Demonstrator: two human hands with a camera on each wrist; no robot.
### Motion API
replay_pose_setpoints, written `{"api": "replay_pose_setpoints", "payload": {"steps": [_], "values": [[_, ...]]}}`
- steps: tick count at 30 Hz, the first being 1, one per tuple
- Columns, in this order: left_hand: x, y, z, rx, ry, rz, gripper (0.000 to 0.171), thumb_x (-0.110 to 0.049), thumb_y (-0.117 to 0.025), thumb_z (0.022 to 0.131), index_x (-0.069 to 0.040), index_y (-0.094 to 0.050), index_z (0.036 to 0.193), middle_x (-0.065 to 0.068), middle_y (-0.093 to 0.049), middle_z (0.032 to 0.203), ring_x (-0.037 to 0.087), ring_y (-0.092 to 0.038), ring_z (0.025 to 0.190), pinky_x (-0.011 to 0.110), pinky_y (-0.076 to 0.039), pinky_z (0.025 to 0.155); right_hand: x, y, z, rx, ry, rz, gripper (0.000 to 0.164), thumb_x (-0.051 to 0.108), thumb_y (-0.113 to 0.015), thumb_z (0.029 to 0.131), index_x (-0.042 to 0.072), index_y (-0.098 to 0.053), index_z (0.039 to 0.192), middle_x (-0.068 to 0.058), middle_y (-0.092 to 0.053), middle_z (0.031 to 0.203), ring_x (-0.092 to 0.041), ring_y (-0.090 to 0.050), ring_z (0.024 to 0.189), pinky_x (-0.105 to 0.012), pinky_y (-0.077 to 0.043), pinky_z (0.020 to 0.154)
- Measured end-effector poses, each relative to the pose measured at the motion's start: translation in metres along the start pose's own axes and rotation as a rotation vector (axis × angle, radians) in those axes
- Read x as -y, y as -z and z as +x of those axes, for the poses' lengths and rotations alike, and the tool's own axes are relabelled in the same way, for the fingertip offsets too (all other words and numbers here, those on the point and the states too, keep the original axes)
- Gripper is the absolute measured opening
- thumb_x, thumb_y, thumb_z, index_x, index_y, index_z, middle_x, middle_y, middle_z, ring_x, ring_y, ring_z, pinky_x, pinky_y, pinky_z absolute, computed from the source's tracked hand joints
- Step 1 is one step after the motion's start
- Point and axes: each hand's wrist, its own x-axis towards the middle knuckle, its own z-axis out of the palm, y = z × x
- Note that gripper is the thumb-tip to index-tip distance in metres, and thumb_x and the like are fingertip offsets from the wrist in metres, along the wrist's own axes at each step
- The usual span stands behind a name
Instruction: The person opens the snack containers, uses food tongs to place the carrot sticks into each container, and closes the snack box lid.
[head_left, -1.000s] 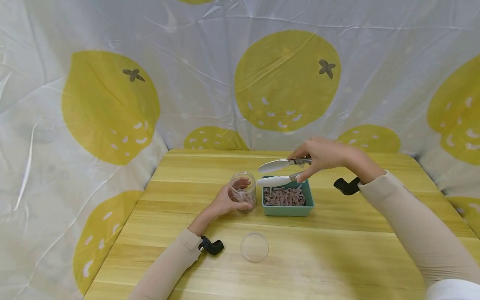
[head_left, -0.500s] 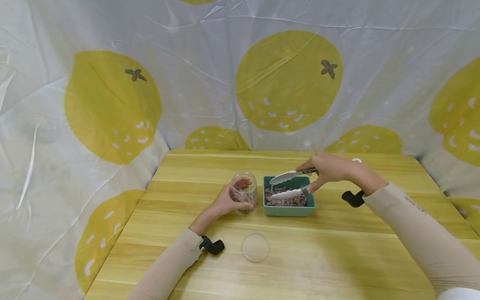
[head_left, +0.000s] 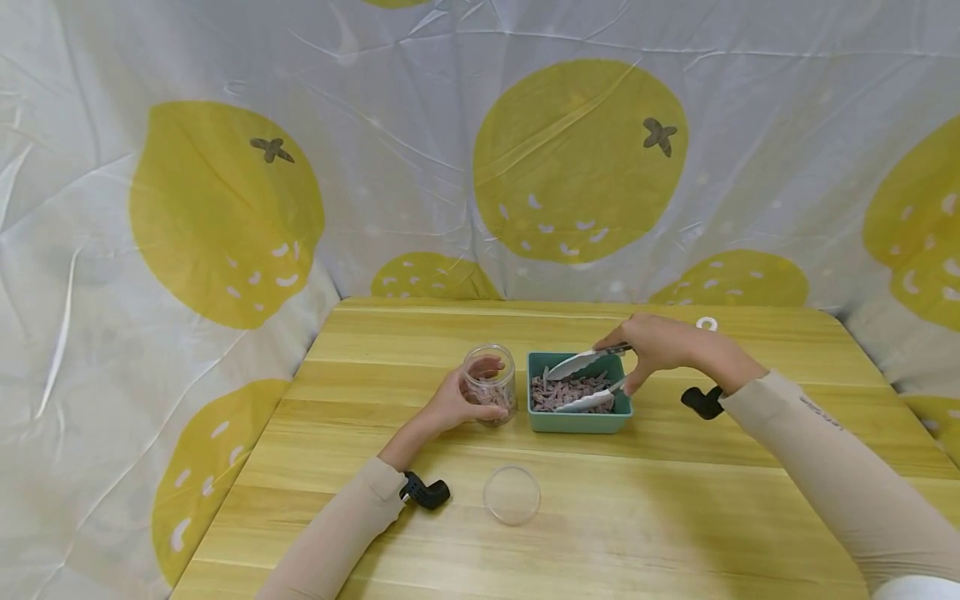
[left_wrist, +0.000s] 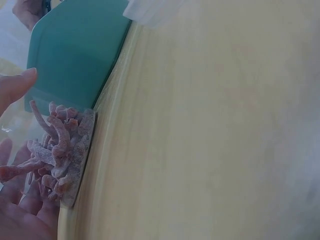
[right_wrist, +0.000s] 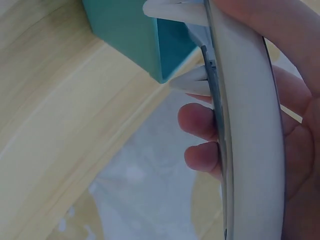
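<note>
My left hand (head_left: pixel 450 404) grips a clear jar (head_left: pixel 491 371) that stands upright without its lid. Purplish-brown dried strips (left_wrist: pixel 57 145) lie in the jar's lower part, seen through its wall in the left wrist view. Just right of the jar is a green rectangular container (head_left: pixel 577 423) holding many similar strips (head_left: pixel 558 390). My right hand (head_left: pixel 660 346) holds a pair of tongs (head_left: pixel 581 364) by its arms. The tongs' white scalloped tips are spread apart and reach down into the container among the strips. In the right wrist view the tongs' white handle (right_wrist: pixel 252 125) lies across the palm.
A clear round lid (head_left: pixel 512 495) lies on the wooden table (head_left: pixel 637 517) in front of the jar. Behind the table hangs a fabric backdrop (head_left: pixel 405 167) printed with lemons. A white ring (head_left: pixel 707 323), seemingly the tongs' end, shows behind the right wrist.
My right hand has lowered the tongs and moved them rightward, from beside the jar's mouth into the green container. The left hand and jar have stayed in place.
</note>
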Motion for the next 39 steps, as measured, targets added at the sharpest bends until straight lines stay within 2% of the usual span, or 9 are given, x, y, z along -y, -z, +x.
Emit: {"api": "replay_pose_setpoints", "payload": {"steps": [1,3,12,21,25,28,32,37,39], "values": [[0.001,0.000,0.000,0.000,0.000,0.000,0.080,0.010,-0.082,0.075,-0.005,-0.045,0.145,0.016,-0.052,0.142,0.036,-0.046,0.134,0.047,-0.039,0.107,0.001,0.000,0.001,0.005,-0.003,-0.001,0.072,0.026,-0.090,0.073,-0.002,-0.061,0.133,-0.019,-0.064,0.128,-0.025,-0.069,0.096,-0.041,-0.055,0.081],[0.001,0.000,0.000,0.000,0.000,-0.002,0.080,0.009,-0.083,0.075,-0.006,-0.046,0.144,0.014,-0.053,0.142,0.034,-0.047,0.134,0.047,-0.039,0.107,0.002,0.001,0.001,0.014,-0.005,0.000,0.073,0.026,-0.091,0.073,-0.002,-0.062,0.133,-0.019,-0.064,0.128,-0.031,-0.066,0.107,-0.043,-0.055,0.084],[0.000,-0.001,0.000,0.001,-0.005,-0.007,0.081,0.012,-0.082,0.075,-0.001,-0.044,0.145,0.019,-0.051,0.142,0.038,-0.045,0.134,0.048,-0.038,0.108,0.003,-0.002,0.002,0.057,-0.013,0.050,0.069,0.025,-0.090,0.074,-0.005,-0.062,0.130,-0.020,-0.064,0.127,-0.035,-0.063,0.114,-0.046,-0.053,0.090],[-0.026,-0.002,-0.005,0.015,-0.004,-0.030,0.077,0.013,-0.080,0.076,0.006,-0.043,0.143,0.026,-0.050,0.141,0.046,-0.042,0.134,0.047,-0.039,0.107,0.005,-0.003,0.003,0.061,0.004,0.053,0.063,0.028,-0.088,0.077,-0.006,-0.065,0.125,-0.020,-0.066,0.123,-0.030,-0.066,0.106,-0.040,-0.055,0.082],[-0.014,-0.001,-0.003,0.008,-0.003,-0.023,0.079,0.013,-0.080,0.075,0.004,-0.042,0.144,0.026,-0.049,0.143,0.044,-0.042,0.135,0.048,-0.038,0.108,0.006,-0.003,0.003,0.058,0.018,0.050,0.060,0.028,-0.086,0.079,-0.007,-0.066,0.124,-0.020,-0.066,0.122,-0.030,-0.066,0.105,-0.040,-0.055,0.082],[-0.003,0.000,-0.002,0.002,0.005,-0.022,0.081,0.011,-0.082,0.075,-0.001,-0.044,0.145,0.022,-0.049,0.144,0.039,-0.043,0.136,0.046,-0.039,0.107,0.005,-0.005,0.004,0.039,0.033,0.038,0.052,0.024,-0.083,0.083,-0.007,-0.067,0.122,-0.020,-0.067,0.120,-0.032,-0.066,0.106,-0.043,-0.055,0.086],[0.000,0.001,-0.001,-0.005,-0.001,-0.013,0.079,0.009,-0.083,0.075,-0.006,-0.047,0.144,0.015,-0.053,0.142,0.034,-0.046,0.134,0.040,-0.041,0.106,0.003,-0.007,0.005,0.002,0.039,0.027,0.045,0.020,-0.080,0.086,-0.008,-0.068,0.119,-0.020,-0.068,0.116,-0.033,-0.066,0.105,-0.044,-0.054,0.087],[-0.001,0.000,0.000,0.003,0.002,-0.041,0.080,0.015,-0.080,0.074,0.004,-0.043,0.144,0.023,-0.050,0.142,0.042,-0.044,0.133,0.027,-0.046,0.096,-0.002,-0.005,0.003,-0.014,0.030,0.058,0.054,0.026,-0.083,0.083,-0.008,-0.066,0.122,-0.021,-0.067,0.120,-0.034,-0.065,0.108,-0.044,-0.054,0.087],[-0.001,0.000,0.001,0.008,0.002,-0.057,0.081,0.017,-0.079,0.073,0.008,-0.041,0.144,0.026,-0.048,0.142,0.046,-0.042,0.133,0.025,-0.046,0.093,-0.003,-0.003,0.002,-0.019,0.042,0.073,0.056,0.027,-0.083,0.083,-0.008,-0.066,0.123,-0.022,-0.067,0.121,-0.034,-0.065,0.108,-0.045,-0.054,0.087]]}}
